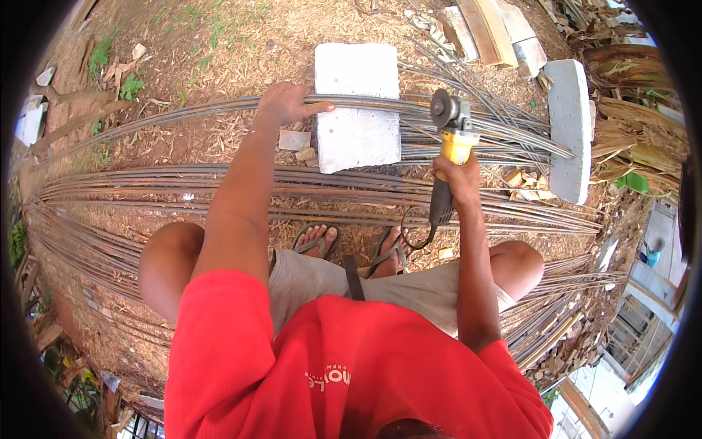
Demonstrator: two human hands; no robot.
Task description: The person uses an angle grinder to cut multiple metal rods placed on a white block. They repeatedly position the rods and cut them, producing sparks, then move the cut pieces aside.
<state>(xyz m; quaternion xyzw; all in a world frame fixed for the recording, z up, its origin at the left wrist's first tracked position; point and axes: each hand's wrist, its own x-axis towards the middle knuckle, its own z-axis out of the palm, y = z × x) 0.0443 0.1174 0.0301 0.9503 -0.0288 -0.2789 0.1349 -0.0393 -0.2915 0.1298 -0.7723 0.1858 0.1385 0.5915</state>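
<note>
The person is squatting over long steel rods (219,110) that are lying in bundles across the dirt. The left hand (281,102) is pressing down flat on the farthest bundle, fingers spread over the rods rather than wrapped round them, just left of a pale concrete block (357,139). That bundle is running across the top of the block and on toward a second, narrower block (570,132) standing on edge at the right.

The right hand (459,179) is gripping the body of a yellow angle grinder (450,143), fingers closed round it. The grinder's disc (441,108) is sitting at the rods just right of the first block; whether it is touching them I cannot tell. Its black cord is looping down near the feet in sandals (351,241).

More rod bundles are lying nearer the knees. No container is showing anywhere; boards and slabs (490,33) are lying loose at the top.
</note>
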